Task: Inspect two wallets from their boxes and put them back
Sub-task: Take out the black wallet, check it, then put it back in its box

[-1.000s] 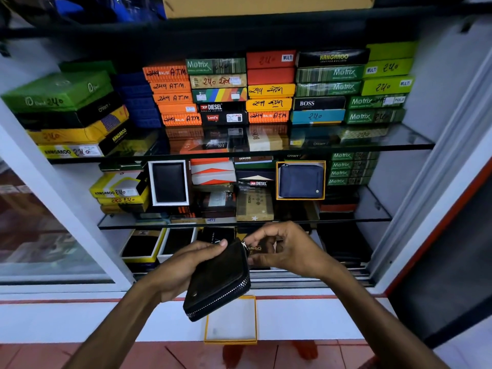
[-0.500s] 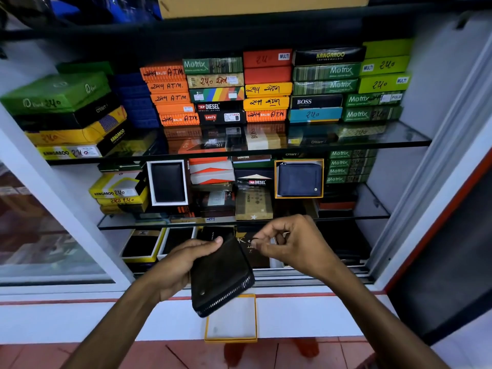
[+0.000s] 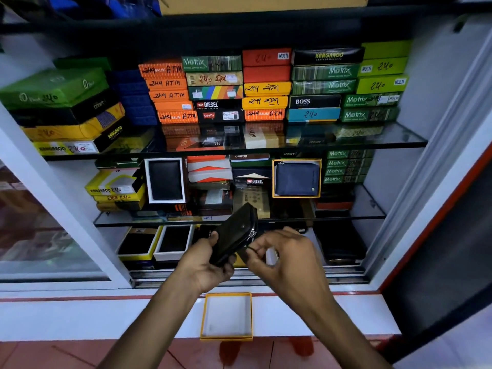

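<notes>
Gripping a black zip wallet upright, the left hand steadies it so the right hand, just beside, can pinch its zipper pull. Directly below both hands sits an empty yellow-rimmed box; above the right hand, another holds a blue wallet.

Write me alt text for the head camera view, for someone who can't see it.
A person's left hand holds a black zip wallet tilted up while the right hand pinches at its zipper, in front of glass shelves stacked with coloured wallet boxes. An empty yellow-edged box lies on the white ledge below.
</notes>
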Tool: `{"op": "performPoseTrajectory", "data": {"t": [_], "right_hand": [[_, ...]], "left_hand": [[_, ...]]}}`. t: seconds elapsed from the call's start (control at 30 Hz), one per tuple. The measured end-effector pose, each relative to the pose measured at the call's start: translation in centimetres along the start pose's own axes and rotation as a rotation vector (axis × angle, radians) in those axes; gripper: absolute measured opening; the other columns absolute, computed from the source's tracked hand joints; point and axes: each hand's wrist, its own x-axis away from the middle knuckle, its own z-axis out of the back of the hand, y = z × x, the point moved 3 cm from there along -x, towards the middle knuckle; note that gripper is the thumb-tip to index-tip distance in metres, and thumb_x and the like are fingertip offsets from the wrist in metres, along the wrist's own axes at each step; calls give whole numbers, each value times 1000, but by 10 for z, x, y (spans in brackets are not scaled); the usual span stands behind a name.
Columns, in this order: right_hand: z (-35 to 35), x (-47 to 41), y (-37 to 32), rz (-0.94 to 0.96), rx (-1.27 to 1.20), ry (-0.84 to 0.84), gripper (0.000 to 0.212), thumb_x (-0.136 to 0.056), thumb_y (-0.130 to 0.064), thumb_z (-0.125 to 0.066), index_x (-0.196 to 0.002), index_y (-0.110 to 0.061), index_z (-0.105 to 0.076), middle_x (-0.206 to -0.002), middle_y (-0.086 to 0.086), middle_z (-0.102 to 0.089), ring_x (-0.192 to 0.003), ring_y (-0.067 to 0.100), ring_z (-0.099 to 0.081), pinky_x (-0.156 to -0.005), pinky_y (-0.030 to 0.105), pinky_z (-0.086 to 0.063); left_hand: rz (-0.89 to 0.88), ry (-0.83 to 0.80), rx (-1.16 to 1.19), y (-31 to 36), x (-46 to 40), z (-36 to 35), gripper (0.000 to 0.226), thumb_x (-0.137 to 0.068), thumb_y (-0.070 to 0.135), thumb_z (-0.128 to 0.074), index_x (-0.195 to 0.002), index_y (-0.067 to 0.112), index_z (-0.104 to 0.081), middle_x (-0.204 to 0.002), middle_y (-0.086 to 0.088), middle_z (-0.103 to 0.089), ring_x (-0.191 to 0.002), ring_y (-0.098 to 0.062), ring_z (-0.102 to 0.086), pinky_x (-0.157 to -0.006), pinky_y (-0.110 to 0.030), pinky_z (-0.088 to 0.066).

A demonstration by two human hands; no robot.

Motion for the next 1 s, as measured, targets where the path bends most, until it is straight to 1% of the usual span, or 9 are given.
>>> {"op": "performPoseTrajectory", "data": {"t": [0.17, 0.3, 0.43, 0.53, 0.63, 0.73, 0.8, 0.87, 1.0], "right_hand": [[20, -10, 27, -139, 64, 175, 11, -80, -39, -69, -81, -30, -74, -76, -14, -72, -81, 5, -62, -67, 27, -53], [11, -4, 22, -119, 103, 202, 12, -78, -37, -69, -78, -27, -74, -73, -13, -72, -77, 8, -61, -64, 30, -54], [-14, 11, 3, -26, 130, 139, 12, -76, -38, -67, -72, -27, -69, -67, -12, -66, -74, 7, -56, -56, 23, -46], [-20, 13, 4, -39, 113, 144, 10, -75, -39, -66, -73, -29, -68, -67, -13, -66, -72, 4, -55, -55, 17, -39], [-17, 12, 10, -44, 92, 140, 12, -78, -41, -66, -77, -30, -70, -70, -14, -68, -76, 5, -56, -59, 18, -42], [-6, 8, 19, -41, 61, 179, 13, -83, -42, -64, -84, -31, -72, -80, -15, -71, -81, 7, -60, -68, 25, -51], [2, 5, 26, -48, 66, 198, 15, -87, -42, -62, -89, -32, -72, -88, -16, -73, -86, 8, -61, -72, 30, -54], [11, 1, 33, -52, 73, 217, 15, -90, -42, -61, -90, -32, -72, -92, -18, -73, -91, 7, -62, -74, 31, -55], [39, -12, 48, -64, 100, 261, 11, -89, -39, -62, -90, -31, -70, -93, -17, -72, -91, 9, -61, -73, 34, -55]], "left_hand": [[40, -192, -2, -1, 8, 2, 31, -88, 12, -62, -115, -2, -57, -97, -23, -74, -81, -29, -75, -76, -37, -60], [-7, -191, 63, 0, 11, -7, 38, -88, 2, -59, -124, -8, -52, -114, -28, -67, -74, -33, -75, -63, -46, -62], [-64, -131, 113, 1, 9, -21, 30, -89, 1, -58, -119, -4, -55, -78, -22, -74, -60, -27, -74, -45, -34, -59], [-107, -118, 148, 2, 8, -27, 26, -89, 2, -59, -115, 0, -56, -76, -19, -73, -59, -25, -74, -45, -30, -58], [-130, -119, 179, 1, 7, -27, 27, -88, 5, -60, -115, 2, -57, -90, -19, -70, -78, -27, -72, -47, -31, -59], [-112, -120, 257, -1, 5, -22, 33, -88, 9, -61, -119, 0, -55, -112, -23, -66, -109, -34, -63, -57, -44, -62], [-107, -130, 256, -5, 8, -19, 24, -88, 12, -60, -109, -1, -57, -101, -23, -71, -101, -34, -67, -56, -43, -62], [-129, -148, 196, -9, 12, -14, 16, -90, 15, -58, -100, 1, -58, -83, -21, -75, -77, -30, -74, -54, -35, -62], [-196, -165, 75, -5, 18, 5, 14, -92, 13, -54, -103, 9, -61, -96, -15, -69, -81, -26, -66, -48, -26, -56]]}}
